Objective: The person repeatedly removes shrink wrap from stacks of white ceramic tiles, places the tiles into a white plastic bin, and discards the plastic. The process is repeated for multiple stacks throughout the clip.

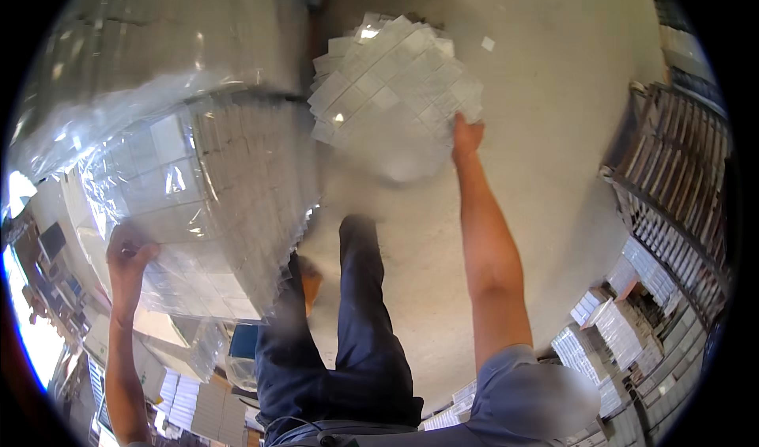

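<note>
My left hand is at the lower left, fingers curled and thumb bent in against the clear plastic film draped over a stack of pale blocks. The film looks pinched there, though part of the grip is hidden. Out ahead on a straight arm, my right hand is closed on the right edge of a pale, translucent sheet-like bundle. Overlapping squares cover the bundle and its rim is jagged; its lower part is smooth and blurred. What it is made of I cannot tell.
A small white square lies on the beige floor. Another film-wrapped stack stands at the far left. A slatted rack is on the right, with white bundles below it. An orange object is beside my legs.
</note>
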The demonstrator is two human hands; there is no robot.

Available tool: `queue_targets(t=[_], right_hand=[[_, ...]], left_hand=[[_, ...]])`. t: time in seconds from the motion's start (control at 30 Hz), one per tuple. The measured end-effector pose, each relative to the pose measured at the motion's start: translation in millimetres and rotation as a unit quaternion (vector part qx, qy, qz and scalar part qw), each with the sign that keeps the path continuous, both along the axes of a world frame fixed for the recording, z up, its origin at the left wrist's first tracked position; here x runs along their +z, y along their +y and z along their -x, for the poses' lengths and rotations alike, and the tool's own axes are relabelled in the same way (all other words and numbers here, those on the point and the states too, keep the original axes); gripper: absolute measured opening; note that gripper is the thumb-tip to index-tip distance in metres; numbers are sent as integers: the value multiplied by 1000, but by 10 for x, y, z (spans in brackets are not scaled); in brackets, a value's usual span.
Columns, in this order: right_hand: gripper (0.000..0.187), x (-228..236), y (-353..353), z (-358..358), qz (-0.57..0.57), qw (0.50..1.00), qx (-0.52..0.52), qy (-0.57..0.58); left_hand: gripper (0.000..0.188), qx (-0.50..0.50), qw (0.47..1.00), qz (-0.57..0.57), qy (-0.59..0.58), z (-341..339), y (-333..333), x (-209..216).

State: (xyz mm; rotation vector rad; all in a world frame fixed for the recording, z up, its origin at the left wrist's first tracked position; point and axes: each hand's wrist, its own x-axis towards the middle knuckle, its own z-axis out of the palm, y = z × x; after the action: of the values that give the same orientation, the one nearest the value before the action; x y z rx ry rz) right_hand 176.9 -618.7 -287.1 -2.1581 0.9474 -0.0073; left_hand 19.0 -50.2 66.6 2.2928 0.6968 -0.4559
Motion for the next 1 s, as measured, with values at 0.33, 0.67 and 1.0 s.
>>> queue_targets(t=[0.33,0.67,1.0], right_hand=[[72,140,290,-351,-72,981,-181,-8],[31,58,46,-376,-268,930,-231,-96],[19,707,430,-216,-210,962,-48,-169]], left_hand=[[26,25,999,-23,39,-11,-113,76],[21,31,997,-37,52,-53,-120,104],[17,22,999,3,39,-32,-40,3]])
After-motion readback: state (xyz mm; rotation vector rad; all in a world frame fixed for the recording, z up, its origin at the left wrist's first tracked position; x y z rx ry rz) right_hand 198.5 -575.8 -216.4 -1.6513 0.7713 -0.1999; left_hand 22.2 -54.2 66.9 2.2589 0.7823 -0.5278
